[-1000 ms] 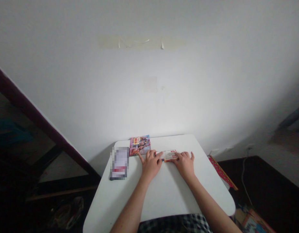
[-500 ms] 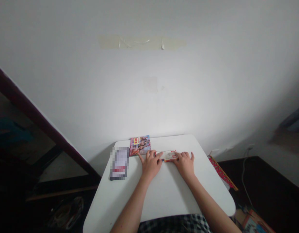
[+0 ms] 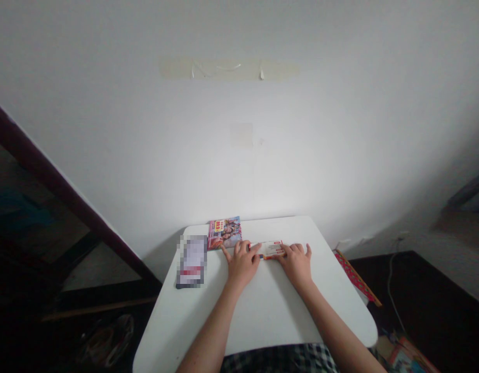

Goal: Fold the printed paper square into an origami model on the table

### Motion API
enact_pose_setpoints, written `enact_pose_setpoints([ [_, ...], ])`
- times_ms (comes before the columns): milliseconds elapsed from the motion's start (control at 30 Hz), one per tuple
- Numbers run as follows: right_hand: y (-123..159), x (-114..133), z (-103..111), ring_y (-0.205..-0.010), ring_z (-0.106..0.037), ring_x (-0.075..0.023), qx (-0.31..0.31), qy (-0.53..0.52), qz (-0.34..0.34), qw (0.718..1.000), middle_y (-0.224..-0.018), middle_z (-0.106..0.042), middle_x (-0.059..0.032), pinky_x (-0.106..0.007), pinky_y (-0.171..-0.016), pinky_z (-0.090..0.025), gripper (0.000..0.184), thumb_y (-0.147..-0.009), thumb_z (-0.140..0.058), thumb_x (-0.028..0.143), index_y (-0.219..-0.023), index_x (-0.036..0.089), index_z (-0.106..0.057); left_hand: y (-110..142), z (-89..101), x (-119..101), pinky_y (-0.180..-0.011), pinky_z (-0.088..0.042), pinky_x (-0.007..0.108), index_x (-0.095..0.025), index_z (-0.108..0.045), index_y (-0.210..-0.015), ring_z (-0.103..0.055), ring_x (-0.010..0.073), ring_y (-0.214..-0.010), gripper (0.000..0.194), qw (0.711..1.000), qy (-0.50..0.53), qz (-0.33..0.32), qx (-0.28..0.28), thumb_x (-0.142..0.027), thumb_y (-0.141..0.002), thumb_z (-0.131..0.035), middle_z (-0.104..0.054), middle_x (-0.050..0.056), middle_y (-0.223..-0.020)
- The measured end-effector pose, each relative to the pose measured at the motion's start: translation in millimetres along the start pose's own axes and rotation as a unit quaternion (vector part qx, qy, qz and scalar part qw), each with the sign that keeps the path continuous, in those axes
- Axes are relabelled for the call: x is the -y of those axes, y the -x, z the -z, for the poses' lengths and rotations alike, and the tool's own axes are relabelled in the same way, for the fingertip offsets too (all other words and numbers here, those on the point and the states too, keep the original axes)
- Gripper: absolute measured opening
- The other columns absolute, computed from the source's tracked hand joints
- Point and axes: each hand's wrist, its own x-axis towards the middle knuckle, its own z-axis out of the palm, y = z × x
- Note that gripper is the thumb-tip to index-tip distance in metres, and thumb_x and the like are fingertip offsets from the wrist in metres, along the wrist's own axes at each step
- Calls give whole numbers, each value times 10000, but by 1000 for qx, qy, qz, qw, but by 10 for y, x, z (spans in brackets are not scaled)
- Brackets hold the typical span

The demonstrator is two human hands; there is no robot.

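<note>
Both my hands rest flat on a white table (image 3: 262, 311). My left hand (image 3: 242, 264) lies with fingers spread, its fingertips touching the left end of a small white and red card (image 3: 271, 247). My right hand (image 3: 296, 263) lies palm down with fingers stretched out, its fingertips on the card's right lower edge. The card lies flat on the table between the two hands. Neither hand grips it.
A colourful printed booklet (image 3: 223, 232) lies at the table's far left edge by the wall. A dark phone (image 3: 191, 261) lies left of my left hand. A white wall stands right behind the table. A red patterned strip (image 3: 356, 277) sits off the right edge.
</note>
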Motion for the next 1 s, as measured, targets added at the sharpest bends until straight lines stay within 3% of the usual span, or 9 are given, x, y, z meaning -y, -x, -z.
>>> enact_pose_setpoints([
  [400,19,35,44,-1124,-533,-277,-7,-2,3,1000,-1068,-700,-108,-544,-1155,-128,431,-910,-567,559,-1174,241,-688,4,2,11,-1116,106,759,-516,-602,-1279,-395,326,-1346,411,1000,-10,9,4,-365,-899,-562,-586,18,-1328],
  [667,20,84,70,-1136,-531,-290,-7,15,-1,1000,-1082,-696,-121,-547,-1150,-145,435,-913,-553,565,-1146,227,-699,19,19,-1,-1107,45,778,-545,-559,-1312,-309,380,-1442,419,998,-23,46,26,-459,-903,-540,-440,23,-1542],
  [1000,26,98,61,-1132,-527,-293,0,28,-7,1000,-1102,-688,-128,-556,-1150,-144,448,-886,-592,553,-1173,221,-681,23,21,-10,-1114,65,767,-534,-549,-1327,-234,377,-1486,419,998,-17,48,33,-487,-912,-523,-395,-6,-1584],
])
